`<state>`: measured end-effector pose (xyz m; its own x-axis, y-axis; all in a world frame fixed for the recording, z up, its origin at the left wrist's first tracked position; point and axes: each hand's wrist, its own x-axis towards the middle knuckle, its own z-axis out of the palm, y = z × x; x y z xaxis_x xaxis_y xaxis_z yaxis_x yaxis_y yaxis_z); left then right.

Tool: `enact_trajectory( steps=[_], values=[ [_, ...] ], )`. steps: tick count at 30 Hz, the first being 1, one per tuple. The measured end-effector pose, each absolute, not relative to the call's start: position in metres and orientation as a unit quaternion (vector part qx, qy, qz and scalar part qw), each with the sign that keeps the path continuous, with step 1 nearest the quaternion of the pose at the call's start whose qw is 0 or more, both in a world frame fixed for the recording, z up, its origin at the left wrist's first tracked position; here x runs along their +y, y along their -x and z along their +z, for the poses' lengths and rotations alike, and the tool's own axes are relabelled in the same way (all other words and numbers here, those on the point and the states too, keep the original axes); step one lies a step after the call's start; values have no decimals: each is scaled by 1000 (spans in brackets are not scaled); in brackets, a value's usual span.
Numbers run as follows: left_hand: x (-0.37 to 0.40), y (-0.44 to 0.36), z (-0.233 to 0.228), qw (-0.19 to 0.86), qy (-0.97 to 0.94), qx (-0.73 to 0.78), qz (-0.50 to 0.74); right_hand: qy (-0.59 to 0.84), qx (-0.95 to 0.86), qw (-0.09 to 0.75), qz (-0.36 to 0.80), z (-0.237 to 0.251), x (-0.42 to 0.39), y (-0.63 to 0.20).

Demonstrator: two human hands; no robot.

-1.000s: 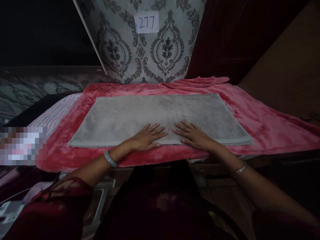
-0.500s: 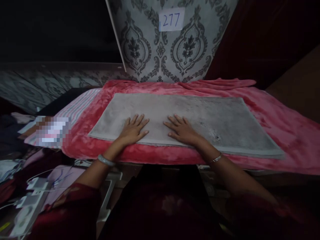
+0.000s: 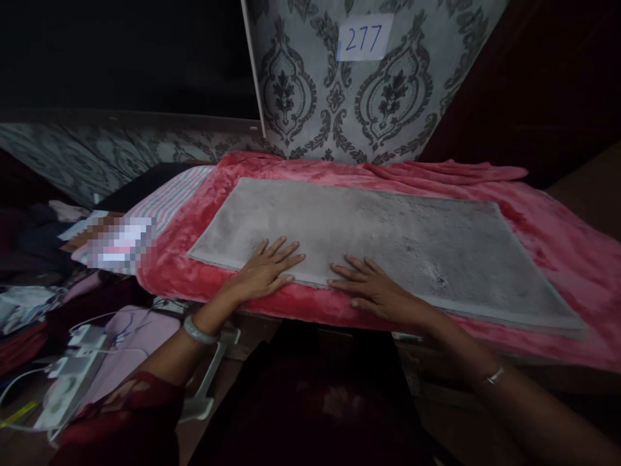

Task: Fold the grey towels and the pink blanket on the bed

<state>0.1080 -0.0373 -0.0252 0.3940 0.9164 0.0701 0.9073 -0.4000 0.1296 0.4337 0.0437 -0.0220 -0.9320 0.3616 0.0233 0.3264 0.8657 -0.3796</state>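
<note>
- Two bare hands are laid flat, fingers spread and nothing clasped: the left hand (image 3: 264, 272) rests on the near edge of the flat grey rectangular plush towel (image 3: 383, 243), and the right hand (image 3: 376, 292) lies just beside it, fingertips on the same edge and palm over the pink fleece blanket (image 3: 548, 226) below.
- Nothing is pinched between any fingers, so the towel is held only by downward pressure; if the palms were slid, the near edge could, in all likelihood, be dragged into a ripple or pulled off the near side of the blanket.
- The towel is spread across the middle of the blanket, its long side running left to right, its far edge near the bunched far fold of the blanket.
- The blanket itself looks loose and soft; a push toward the far side could bunch it under the towel and spoil the flat lie.
- At the near left, a white power strip with cables (image 3: 72, 372) lies low beside the left forearm; a snag there seems possible if that arm were drawn back.
- Farthest, a paper label marked 277 (image 3: 365, 37) is fixed to the grey damask-patterned wall panel (image 3: 301, 90), well apart from both hands.
</note>
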Motion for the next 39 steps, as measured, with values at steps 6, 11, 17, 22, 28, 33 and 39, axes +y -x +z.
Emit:
enact_trajectory(
  steps=[6,11,17,22,28,33,39],
  values=[
    [-77,-109,-34,1,-831,549,88,202,-963,110,138,0,92,-360],
    [-99,-94,-45,-85,-756,640,107,258,-963,37,74,-16,113,-305],
    [-115,-75,-60,-110,-723,666,148,140,-983,12,119,-30,65,-321],
    [-114,-68,-52,-108,-697,677,210,66,-978,3,199,-19,33,-338],
    [-87,-37,-18,-131,-594,760,228,92,-967,113,207,6,85,-292],
    [-73,-16,-23,-103,-519,829,179,210,-971,74,90,-10,128,-241],
    [-81,-2,-47,-98,-515,813,255,98,-991,12,89,-33,86,-250]
  ],
)
